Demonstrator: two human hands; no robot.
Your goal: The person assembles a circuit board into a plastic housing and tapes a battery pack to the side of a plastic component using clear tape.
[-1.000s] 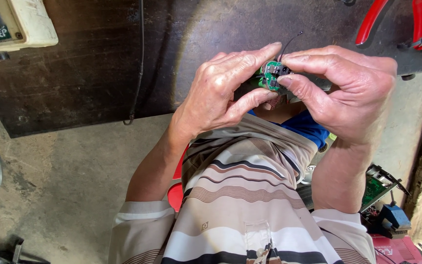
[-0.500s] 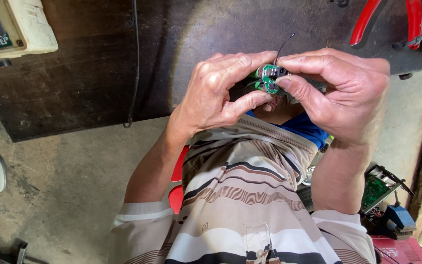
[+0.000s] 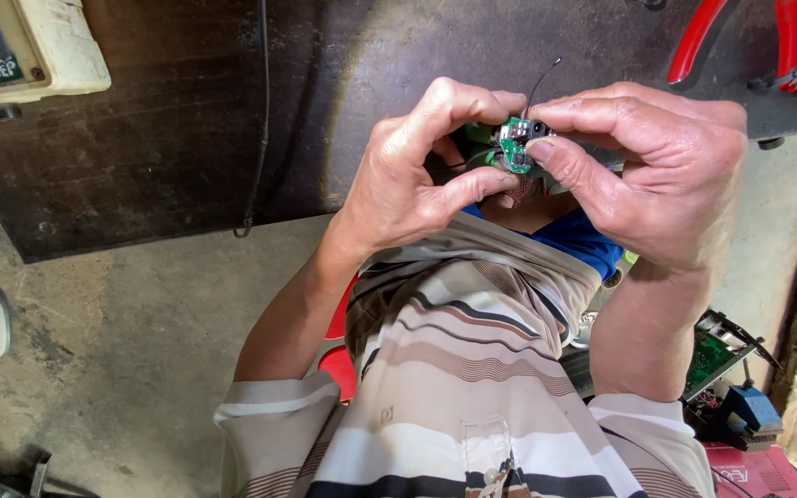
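Change record, 1 second span:
- Small green circuit board point(image 3: 515, 148): tilted slightly, more of its face showing between the fingertips.
- Thin black wire point(image 3: 541, 81): free end now rising toward 1 o'clock.
- Left hand point(image 3: 417, 166): forefinger curled closer over the board.
- Right hand point(image 3: 657, 171): thumb shifted onto the board's lower edge.

Both hands point(image 3: 546, 175) clustered tight around small green circuit board point(image 3: 515, 148); fingers point(image 3: 472, 184) close gap from both sides. Thin black wire point(image 3: 539, 85) juts above board. Dark table point(image 3: 186, 120) bare to left except hanging black cable point(image 3: 260, 111). Red-handled pliers point(image 3: 740, 37) crowd upper right. Beige box point(image 3: 39, 46) blocks upper-left corner.
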